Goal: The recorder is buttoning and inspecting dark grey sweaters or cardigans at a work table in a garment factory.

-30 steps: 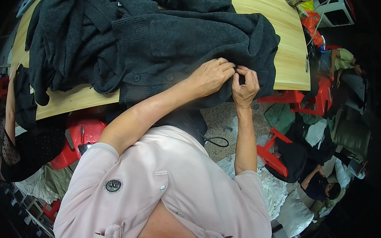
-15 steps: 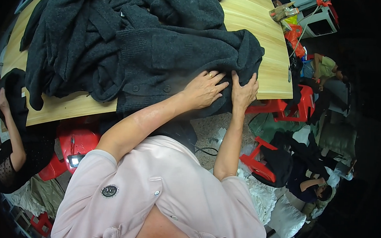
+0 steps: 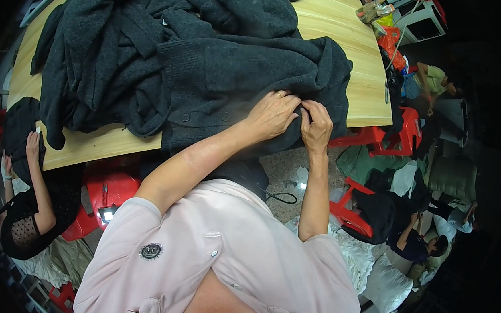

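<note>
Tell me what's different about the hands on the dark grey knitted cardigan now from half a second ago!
The bare left hand and bare right hand have drawn their spread fingers inward, fingertips now nearly meeting on the dark grey knitted cardigan. Whether they pinch the cloth is too small to tell. The cardigan still lies on the pale wooden table.

Left grip, right grip together again, pinching cloth
</note>
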A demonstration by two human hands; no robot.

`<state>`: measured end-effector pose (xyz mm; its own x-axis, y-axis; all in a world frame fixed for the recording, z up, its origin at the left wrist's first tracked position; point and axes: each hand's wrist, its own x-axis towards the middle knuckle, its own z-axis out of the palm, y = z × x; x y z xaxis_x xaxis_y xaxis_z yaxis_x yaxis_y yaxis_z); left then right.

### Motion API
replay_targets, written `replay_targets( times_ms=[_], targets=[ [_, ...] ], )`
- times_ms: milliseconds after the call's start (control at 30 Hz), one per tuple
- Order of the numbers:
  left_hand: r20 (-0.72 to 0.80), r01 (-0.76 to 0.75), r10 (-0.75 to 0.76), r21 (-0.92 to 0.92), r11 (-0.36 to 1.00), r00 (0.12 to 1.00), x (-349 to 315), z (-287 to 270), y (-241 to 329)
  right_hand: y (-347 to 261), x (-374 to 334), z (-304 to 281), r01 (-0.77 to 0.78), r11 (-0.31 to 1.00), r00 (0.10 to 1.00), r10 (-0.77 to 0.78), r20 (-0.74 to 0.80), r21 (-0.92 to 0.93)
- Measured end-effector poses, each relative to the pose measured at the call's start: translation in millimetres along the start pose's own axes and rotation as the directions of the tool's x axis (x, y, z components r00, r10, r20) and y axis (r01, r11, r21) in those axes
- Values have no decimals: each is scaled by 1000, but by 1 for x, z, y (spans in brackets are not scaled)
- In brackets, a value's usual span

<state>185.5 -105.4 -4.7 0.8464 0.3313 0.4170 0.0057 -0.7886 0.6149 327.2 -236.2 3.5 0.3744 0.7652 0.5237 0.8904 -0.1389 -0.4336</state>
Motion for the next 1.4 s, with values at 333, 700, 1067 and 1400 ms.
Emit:
replay_targets(
  times_ms=[333, 700, 1067, 1400],
  targets=[
    [22, 7, -9, 94, 996, 1000, 5, 4, -3, 18, -8, 9, 201, 971, 973, -213, -87, -130],
    [86, -64, 56, 92, 994, 995, -4, -5, -5, 29, 5, -24, 383, 919, 904, -355, 237, -86],
    [201, -176, 135, 201, 964, 970, -26, -8, 4, 35, 49, 11, -657, 694, 730, 683, -20, -294],
    [-286, -176, 96, -266, 948, 953, -40, -105, 49, -101, 68, -97, 87, 891, 815, -321, -483, -446]
  ],
)
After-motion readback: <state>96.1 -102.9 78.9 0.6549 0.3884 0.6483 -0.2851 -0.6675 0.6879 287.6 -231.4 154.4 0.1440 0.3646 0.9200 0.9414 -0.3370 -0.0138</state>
